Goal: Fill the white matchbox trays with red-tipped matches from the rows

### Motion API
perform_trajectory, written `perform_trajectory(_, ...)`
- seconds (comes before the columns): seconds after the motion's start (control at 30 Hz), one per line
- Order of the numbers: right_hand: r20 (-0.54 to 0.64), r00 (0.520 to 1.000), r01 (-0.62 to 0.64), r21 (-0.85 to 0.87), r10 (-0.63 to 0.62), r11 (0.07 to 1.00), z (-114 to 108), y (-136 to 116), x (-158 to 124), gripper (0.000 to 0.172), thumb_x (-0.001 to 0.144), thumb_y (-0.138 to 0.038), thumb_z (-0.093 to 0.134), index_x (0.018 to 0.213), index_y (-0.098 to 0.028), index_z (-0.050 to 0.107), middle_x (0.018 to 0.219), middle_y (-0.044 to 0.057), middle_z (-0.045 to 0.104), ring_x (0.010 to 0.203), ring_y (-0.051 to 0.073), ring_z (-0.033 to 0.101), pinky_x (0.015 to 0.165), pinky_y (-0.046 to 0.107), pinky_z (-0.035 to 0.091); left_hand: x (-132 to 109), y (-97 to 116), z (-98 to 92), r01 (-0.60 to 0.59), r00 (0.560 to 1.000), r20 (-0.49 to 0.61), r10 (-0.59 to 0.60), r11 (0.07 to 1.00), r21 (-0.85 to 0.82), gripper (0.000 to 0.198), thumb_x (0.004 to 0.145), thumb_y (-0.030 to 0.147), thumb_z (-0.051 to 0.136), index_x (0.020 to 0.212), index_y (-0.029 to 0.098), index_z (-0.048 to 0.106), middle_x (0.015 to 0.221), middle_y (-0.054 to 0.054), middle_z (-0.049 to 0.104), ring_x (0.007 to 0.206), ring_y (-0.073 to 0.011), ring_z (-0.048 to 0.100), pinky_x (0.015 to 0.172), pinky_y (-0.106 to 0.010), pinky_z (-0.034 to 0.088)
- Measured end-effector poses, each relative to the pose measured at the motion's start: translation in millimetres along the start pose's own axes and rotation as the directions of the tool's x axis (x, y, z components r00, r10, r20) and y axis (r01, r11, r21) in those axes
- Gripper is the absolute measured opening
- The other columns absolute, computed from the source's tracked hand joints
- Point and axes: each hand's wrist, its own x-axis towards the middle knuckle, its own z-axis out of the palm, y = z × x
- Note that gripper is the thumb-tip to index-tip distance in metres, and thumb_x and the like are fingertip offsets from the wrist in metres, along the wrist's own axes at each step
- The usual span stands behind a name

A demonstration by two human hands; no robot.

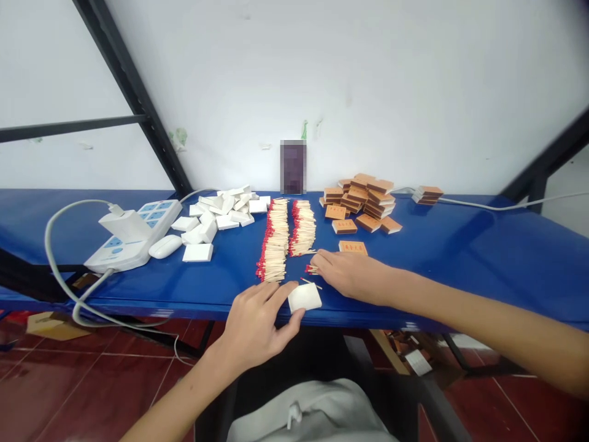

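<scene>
My left hand (260, 316) grips a small white matchbox tray (305, 297) between thumb and fingers at the blue table's front edge. To its right, my right hand (345, 273) is closed on a few red-tipped matches (313, 269) whose heads poke out past the fingers. One loose match (311, 283) lies between the hands, just behind the tray. Beyond them stand two long rows of matches, a longer left row (275, 239) and a shorter right row (302, 228), red heads facing left. Inside the tray I cannot make out any contents.
White trays (225, 209) are heaped at the left, orange matchboxes (363, 199) at the right. A power strip (138, 239) with a charger and cable, and a white mouse (165, 246), sit far left. A blurred dark panel (293, 167) stands against the wall. Black shelf posts flank the table.
</scene>
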Motion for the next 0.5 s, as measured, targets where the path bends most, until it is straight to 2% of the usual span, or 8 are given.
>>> perform_trajectory(0.1,-0.069,0.993,0.099,0.043,-0.096,0.994,-3,-7,-5,0.020,0.097,-0.001,0.040,0.104,-0.013,0.055,0.095,0.008,0.062,0.073,0.018,0.058,0.063,0.030,0.038,1,0,-0.4,0.004,1.000,0.007,-0.004,1.000,-0.008,0.032,0.096,0.036,0.058,0.116,0.014,0.069,0.087,-0.009,0.074,0.071,-0.0238,0.070,0.064,-0.035,0.054)
perform_trajectory(0.23,-0.106,0.973,0.202,-0.054,-0.207,0.978,-9,-22,-6,0.023,0.095,0.000,0.040,0.102,-0.012,0.058,0.089,0.008,0.060,0.075,0.020,0.056,0.062,0.032,0.037,2,-1,-0.5,0.010,1.000,0.019,-0.010,1.000,-0.026,0.032,0.096,0.036,0.058,0.116,0.013,0.068,0.087,-0.008,0.074,0.070,-0.0224,0.070,0.064,-0.034,0.053)
perform_trajectory(0.4,-0.059,0.971,0.227,-0.053,-0.230,0.972,-20,-31,5,0.023,0.094,0.000,0.044,0.091,-0.013,0.063,0.085,0.008,0.059,0.073,0.018,0.054,0.061,0.032,0.033,3,-2,-3.1,0.018,0.999,0.042,-0.016,0.998,-0.056,0.028,0.096,0.035,0.059,0.112,0.014,0.068,0.087,-0.007,0.074,0.067,-0.0204,0.068,0.062,-0.032,0.050)
perform_trajectory(0.5,-0.085,0.975,0.205,0.020,-0.203,0.978,-22,-30,11,0.022,0.096,-0.005,0.047,0.086,-0.014,0.065,0.087,0.008,0.059,0.076,0.018,0.053,0.064,0.032,0.030,3,-2,-4.4,0.027,0.999,0.040,-0.024,0.997,-0.078,0.025,0.096,0.034,0.060,0.110,0.014,0.067,0.085,-0.007,0.074,0.066,-0.0199,0.067,0.061,-0.031,0.049)
